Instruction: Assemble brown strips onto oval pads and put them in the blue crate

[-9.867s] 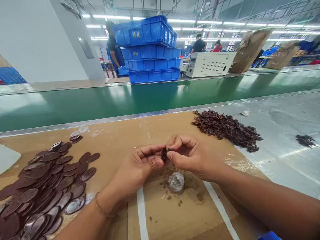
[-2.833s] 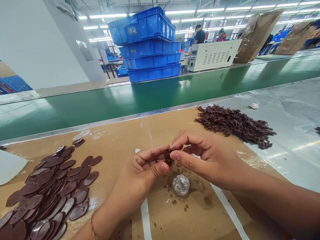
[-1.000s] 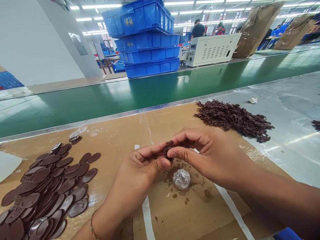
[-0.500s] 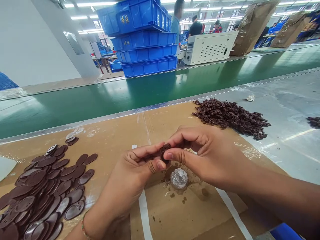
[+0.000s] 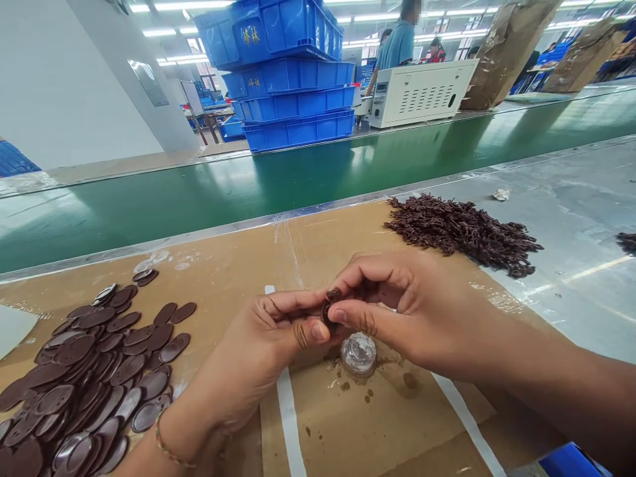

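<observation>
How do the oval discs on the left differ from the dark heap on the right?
The oval discs are flat and smooth, while the heap of twig-like strands is thin and tangled. The discs overlap in a spread layer, and some show a silvery sheen; the strands form a long, matte mound. The discs lie on the brown cardboard, while the strands straddle its edge onto the grey surface. Both are dark brown and lie loose.
</observation>
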A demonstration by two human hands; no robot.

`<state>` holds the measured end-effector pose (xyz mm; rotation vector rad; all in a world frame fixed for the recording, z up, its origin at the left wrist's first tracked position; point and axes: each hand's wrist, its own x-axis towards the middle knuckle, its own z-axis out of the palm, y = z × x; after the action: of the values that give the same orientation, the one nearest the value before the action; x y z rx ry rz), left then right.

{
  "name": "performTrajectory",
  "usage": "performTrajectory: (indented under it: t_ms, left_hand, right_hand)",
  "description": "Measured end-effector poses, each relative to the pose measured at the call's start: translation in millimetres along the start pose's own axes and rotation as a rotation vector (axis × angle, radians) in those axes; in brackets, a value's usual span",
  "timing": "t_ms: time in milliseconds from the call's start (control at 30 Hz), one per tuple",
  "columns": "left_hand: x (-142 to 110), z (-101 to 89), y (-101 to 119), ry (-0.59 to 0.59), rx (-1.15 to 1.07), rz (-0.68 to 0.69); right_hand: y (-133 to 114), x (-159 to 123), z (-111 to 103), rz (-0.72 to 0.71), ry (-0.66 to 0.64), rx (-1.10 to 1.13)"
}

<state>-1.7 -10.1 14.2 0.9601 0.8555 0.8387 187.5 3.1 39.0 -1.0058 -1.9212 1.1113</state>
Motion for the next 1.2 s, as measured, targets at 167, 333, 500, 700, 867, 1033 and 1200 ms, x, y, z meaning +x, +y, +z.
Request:
performTrajectory:
  t_ms: [167, 333, 500, 700, 867, 1033, 1200]
  left_hand:
    - [0, -0.2, 0, 0.013, 0.026, -0.004]
    - [0, 1.7, 0, 0.072, 0.017, -0.007]
    - [-1, -1.5, -2, -0.037, 0.001, -0.047]
    - [1, -1.2, -4, -0.029, -0.091, -0.085]
    - [3, 2.3, -4, 0.000, -0.144, -0.096]
    - [1, 2.3, -2, 0.000, -0.107, -0.079]
    - [0, 2.0, -1, 0.002, -0.058, -0.071]
  right_hand:
    - [-4, -1, 2, -0.041, 0.062, -0.097]
    - [0, 0, 5, 0.009, 0.054, -0.061]
    - [0, 0, 4, 0.021, 0.004, -0.040]
    - [3, -1, 7, 0.061, -0.001, 0.080]
    - [6, 0, 12, 0.118, 0.027, 0.194]
    - [7, 1, 14, 0.168, 0.060, 0.252]
    - [6, -1, 15, 0.128, 0.099, 0.136]
